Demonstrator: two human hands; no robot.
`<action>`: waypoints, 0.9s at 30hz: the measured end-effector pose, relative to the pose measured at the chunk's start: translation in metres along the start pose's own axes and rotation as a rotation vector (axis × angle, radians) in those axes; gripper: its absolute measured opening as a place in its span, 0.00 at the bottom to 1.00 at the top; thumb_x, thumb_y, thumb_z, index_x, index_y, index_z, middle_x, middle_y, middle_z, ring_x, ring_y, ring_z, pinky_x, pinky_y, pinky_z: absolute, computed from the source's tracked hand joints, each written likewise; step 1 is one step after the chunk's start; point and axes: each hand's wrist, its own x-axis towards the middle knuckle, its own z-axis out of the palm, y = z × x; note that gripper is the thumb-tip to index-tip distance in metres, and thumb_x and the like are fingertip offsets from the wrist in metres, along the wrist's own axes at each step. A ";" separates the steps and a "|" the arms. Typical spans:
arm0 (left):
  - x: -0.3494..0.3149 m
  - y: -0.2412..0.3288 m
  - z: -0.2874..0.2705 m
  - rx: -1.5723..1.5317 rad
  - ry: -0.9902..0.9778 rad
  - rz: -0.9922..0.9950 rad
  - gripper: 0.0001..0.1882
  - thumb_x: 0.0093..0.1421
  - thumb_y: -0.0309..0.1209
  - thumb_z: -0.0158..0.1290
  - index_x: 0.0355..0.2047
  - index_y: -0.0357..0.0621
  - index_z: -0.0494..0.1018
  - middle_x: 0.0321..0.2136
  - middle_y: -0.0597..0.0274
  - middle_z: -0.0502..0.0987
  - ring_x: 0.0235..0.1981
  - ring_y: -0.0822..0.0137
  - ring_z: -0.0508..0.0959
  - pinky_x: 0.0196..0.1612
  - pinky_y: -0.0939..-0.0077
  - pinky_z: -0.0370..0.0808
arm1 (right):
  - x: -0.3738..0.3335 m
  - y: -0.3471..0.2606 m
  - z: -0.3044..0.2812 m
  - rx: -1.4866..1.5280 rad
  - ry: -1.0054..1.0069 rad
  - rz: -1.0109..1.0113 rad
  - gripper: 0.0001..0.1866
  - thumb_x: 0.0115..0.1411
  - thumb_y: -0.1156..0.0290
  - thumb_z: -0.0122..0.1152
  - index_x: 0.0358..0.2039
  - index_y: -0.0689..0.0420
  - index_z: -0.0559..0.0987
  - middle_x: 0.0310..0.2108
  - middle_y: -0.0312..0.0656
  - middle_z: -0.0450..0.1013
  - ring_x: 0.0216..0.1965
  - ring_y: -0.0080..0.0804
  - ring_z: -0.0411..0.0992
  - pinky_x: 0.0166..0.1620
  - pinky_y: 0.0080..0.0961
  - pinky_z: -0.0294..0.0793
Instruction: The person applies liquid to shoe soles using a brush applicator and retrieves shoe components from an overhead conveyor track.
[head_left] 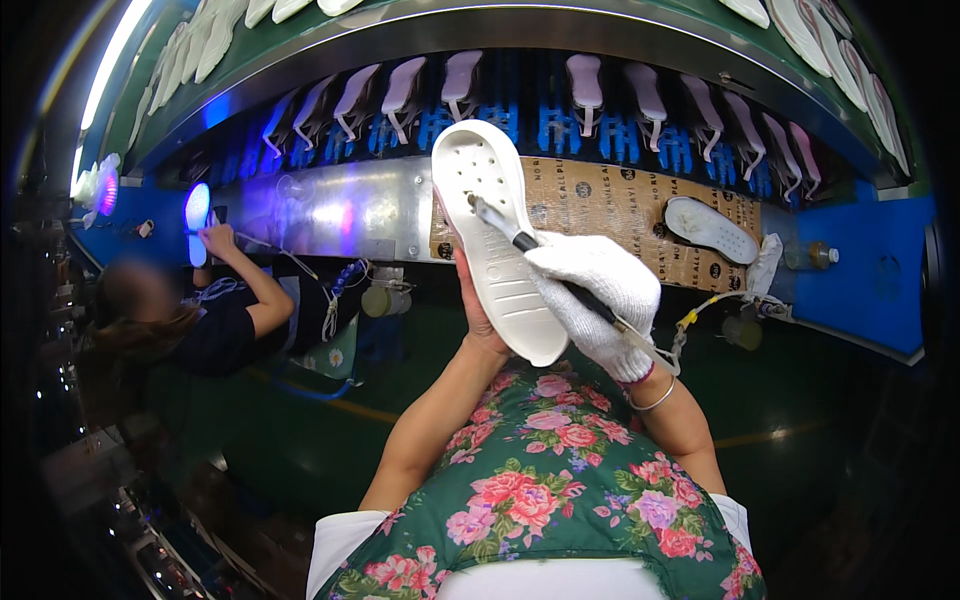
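Observation:
A white shoe sole [495, 270] is held up in front of me, its hollowed, dimpled side facing up. My bare left hand [474, 305] grips it from beneath along the left edge, with most of the fingers hidden behind it. My right hand [597, 300], in a white knit glove, is closed round a black-handled brush [524, 241]. A thin tube runs from the back end of the brush past my wrist. The brush tip touches the sole's surface near the small holes, toward its far end.
Cardboard [600, 200] covers part of the metal bench [380, 200]; another white sole [711, 230] lies on its right side. Beyond, pinkish shoe uppers [645, 90] hang on blue racks. A bottle [812, 256] stands at right. On the left a co-worker's hand [217, 240] holds a brightly lit sole.

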 end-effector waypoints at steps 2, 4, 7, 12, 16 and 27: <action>-0.002 -0.003 0.002 0.039 0.005 -0.005 0.49 0.57 0.73 0.41 0.69 0.55 0.53 0.64 0.52 0.63 0.63 0.50 0.66 0.66 0.46 0.62 | 0.006 0.000 0.001 -0.025 -0.012 -0.030 0.14 0.52 0.78 0.67 0.41 0.60 0.83 0.38 0.47 0.80 0.40 0.42 0.79 0.45 0.31 0.78; -0.003 -0.007 0.005 0.028 -0.040 -0.027 0.49 0.57 0.71 0.44 0.69 0.54 0.53 0.65 0.54 0.62 0.64 0.51 0.65 0.67 0.48 0.61 | 0.012 -0.002 0.003 -0.034 0.001 -0.018 0.14 0.50 0.79 0.68 0.40 0.59 0.83 0.39 0.47 0.80 0.40 0.41 0.80 0.45 0.31 0.78; -0.007 -0.014 -0.026 -0.013 -0.064 -0.063 0.48 0.57 0.67 0.50 0.69 0.54 0.53 0.65 0.56 0.63 0.65 0.53 0.64 0.67 0.50 0.61 | 0.023 -0.004 0.003 -0.092 -0.002 -0.059 0.16 0.50 0.80 0.66 0.41 0.60 0.83 0.39 0.47 0.80 0.42 0.42 0.80 0.47 0.32 0.78; -0.004 -0.025 -0.033 -0.067 -0.039 -0.149 0.45 0.57 0.62 0.53 0.68 0.53 0.56 0.63 0.55 0.66 0.63 0.54 0.66 0.67 0.52 0.62 | 0.006 -0.006 0.010 -0.131 -0.103 -0.062 0.17 0.56 0.78 0.63 0.47 0.60 0.80 0.44 0.47 0.79 0.46 0.38 0.78 0.50 0.32 0.77; 0.004 -0.019 -0.044 -0.192 -0.040 -0.128 0.42 0.60 0.64 0.48 0.68 0.53 0.57 0.62 0.55 0.66 0.62 0.55 0.68 0.66 0.52 0.64 | 0.002 -0.003 0.017 0.086 0.016 0.098 0.14 0.54 0.78 0.65 0.43 0.61 0.82 0.40 0.45 0.80 0.43 0.35 0.79 0.47 0.29 0.77; 0.005 -0.004 -0.009 0.154 -0.015 -0.015 0.45 0.59 0.67 0.47 0.67 0.54 0.56 0.62 0.57 0.67 0.61 0.55 0.69 0.65 0.52 0.65 | 0.001 -0.004 0.022 0.179 0.088 0.145 0.12 0.51 0.80 0.68 0.39 0.62 0.84 0.36 0.46 0.81 0.36 0.35 0.80 0.41 0.27 0.78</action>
